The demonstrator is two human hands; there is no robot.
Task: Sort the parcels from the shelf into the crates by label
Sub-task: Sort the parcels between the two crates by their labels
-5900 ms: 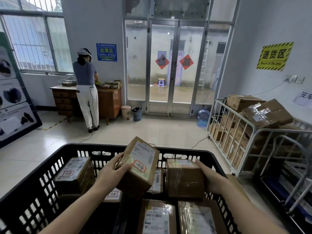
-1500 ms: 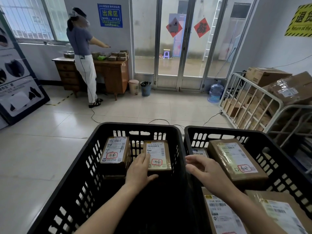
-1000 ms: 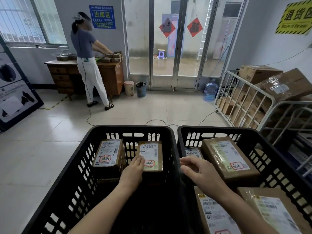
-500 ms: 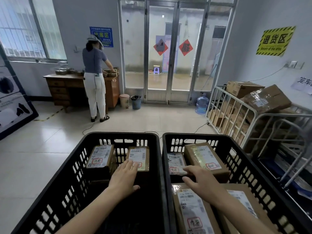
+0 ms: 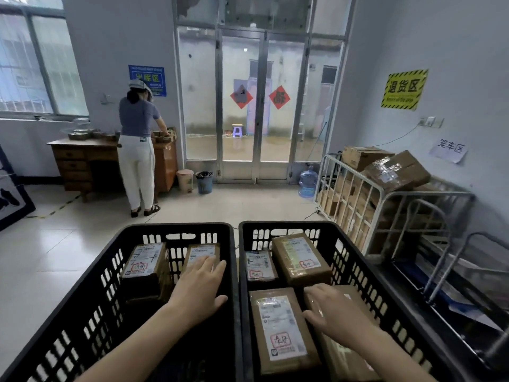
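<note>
Pressing flat, the left hand (image 5: 199, 285) lies open, fingers spread on a small parcel (image 5: 202, 253) in the left crate (image 5: 91, 307); nothing is gripped.
The right hand (image 5: 334, 312), open too, rests on a taped parcel (image 5: 349, 357) in the right crate (image 5: 385, 304). These stiff cardboard boxes look light, their tape probably slick; holding opposite edges seems safest. Another parcel (image 5: 144, 267) sits just left of the left hand.
</note>
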